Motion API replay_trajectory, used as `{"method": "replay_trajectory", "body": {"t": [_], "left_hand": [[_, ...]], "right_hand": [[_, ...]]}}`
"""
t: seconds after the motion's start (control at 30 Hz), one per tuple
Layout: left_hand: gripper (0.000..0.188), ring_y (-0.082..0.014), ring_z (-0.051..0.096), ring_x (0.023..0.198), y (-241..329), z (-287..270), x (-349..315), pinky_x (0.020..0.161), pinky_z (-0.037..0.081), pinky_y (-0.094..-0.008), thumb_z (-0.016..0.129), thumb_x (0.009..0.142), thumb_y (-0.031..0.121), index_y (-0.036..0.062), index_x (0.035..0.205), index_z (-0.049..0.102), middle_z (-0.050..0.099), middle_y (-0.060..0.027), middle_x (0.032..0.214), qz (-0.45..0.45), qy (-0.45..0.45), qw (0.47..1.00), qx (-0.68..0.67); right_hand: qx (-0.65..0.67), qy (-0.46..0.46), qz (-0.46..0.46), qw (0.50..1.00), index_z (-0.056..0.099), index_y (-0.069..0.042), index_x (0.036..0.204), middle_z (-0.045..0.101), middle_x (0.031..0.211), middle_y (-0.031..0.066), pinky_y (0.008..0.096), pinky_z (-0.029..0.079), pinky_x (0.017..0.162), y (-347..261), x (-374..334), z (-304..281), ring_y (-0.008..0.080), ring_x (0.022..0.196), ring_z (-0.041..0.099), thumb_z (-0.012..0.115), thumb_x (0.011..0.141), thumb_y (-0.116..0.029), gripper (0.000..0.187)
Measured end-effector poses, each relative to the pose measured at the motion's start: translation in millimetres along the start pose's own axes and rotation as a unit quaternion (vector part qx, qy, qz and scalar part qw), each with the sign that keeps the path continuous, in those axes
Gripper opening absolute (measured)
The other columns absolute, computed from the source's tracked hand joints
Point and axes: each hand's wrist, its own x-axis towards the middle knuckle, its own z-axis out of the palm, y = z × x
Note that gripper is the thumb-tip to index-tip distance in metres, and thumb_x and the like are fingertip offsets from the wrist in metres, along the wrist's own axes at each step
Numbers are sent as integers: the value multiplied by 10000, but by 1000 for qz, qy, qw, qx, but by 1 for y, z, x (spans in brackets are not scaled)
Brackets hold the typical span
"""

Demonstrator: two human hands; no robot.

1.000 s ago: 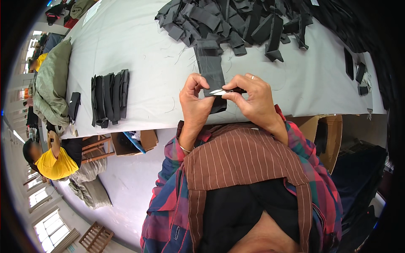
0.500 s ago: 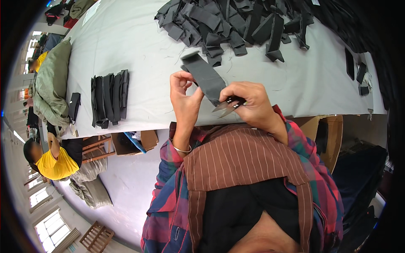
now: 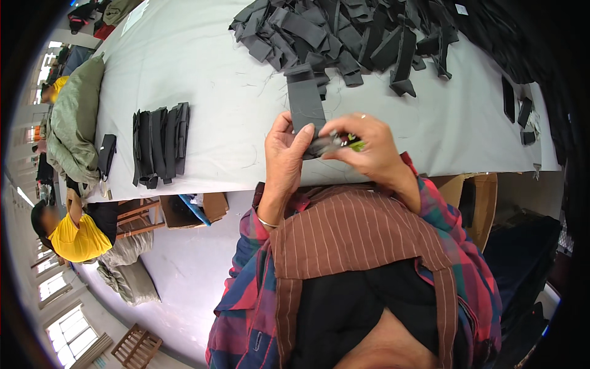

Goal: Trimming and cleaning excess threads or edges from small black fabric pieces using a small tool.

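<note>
Just above the near edge of the table, my left hand point(image 3: 284, 152) pinches a dark grey fabric strip point(image 3: 305, 103) between thumb and fingers. The strip points away from me, and its far end is folded over. My right hand point(image 3: 373, 147) is closed around a small pair of thread snips point(image 3: 337, 144), smeared by motion, with a bit of green showing by the palm. Their blades are at the strip's near end, beside my left thumb; whether they touch the cloth I cannot tell.
A loose heap of dark strips point(image 3: 332, 34) lies at the table's far side. To the left, several strips point(image 3: 161, 146) form a neat row on the pale table cover point(image 3: 215, 135). Dark cloth point(image 3: 498, 46) is piled at far right. A person in yellow point(image 3: 80, 237) is at left.
My left hand has shifted right and turned the strip more upright, its thumb now over the near end. The snips have swung from pointing toward me to pointing left at the strip.
</note>
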Motion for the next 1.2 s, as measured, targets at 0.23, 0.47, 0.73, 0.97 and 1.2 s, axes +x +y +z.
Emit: {"method": "replay_trajectory", "body": {"t": [0.23, 0.47, 0.73, 0.97, 1.2], "left_hand": [[241, -108, 593, 903, 10, 2, -5, 802, 499, -244, 617, 874, -5, -25, 1098, 530, 608, -92, 1051, -17, 10, 1000, 4], [227, -100, 600, 860, 11, 1, -6, 757, 507, -234, 624, 854, -33, -21, 1067, 547, 614, -96, 1030, -39, -3, 999, -15], [175, -97, 615, 770, 12, 4, -3, 688, 524, -230, 624, 836, -62, -21, 999, 575, 622, -86, 982, -10, 32, 999, 22], [165, -88, 618, 751, 13, 9, -6, 659, 523, -221, 642, 815, -71, -12, 957, 582, 630, -78, 957, -50, 11, 999, 16], [165, -75, 609, 753, 10, 8, -8, 658, 516, -212, 640, 816, -73, -13, 958, 582, 634, -58, 941, -47, 0, 999, 24]], "right_hand": [[-179, 83, -78, 977, 686, -153, 913, 621, 750, -37, 300, 324, 620, 16, 16, -17, 162, 651, 516, 716, 781, -208, 146], [-152, 56, -87, 983, 691, -104, 907, 618, 746, 8, 305, 366, 653, 22, 21, -11, 187, 666, 533, 699, 789, -102, 118], [-109, 114, -57, 986, 679, -133, 881, 642, 761, -13, 302, 368, 623, 19, 11, -10, 184, 659, 549, 738, 753, -181, 148], [-170, 88, -143, 971, 681, -122, 920, 569, 685, 6, 317, 345, 616, 16, 15, -5, 195, 636, 503, 740, 747, -169, 189], [-153, 133, -76, 976, 673, -74, 917, 619, 748, 29, 307, 411, 629, 23, 12, -1, 204, 678, 549, 710, 787, -115, 141]]}}
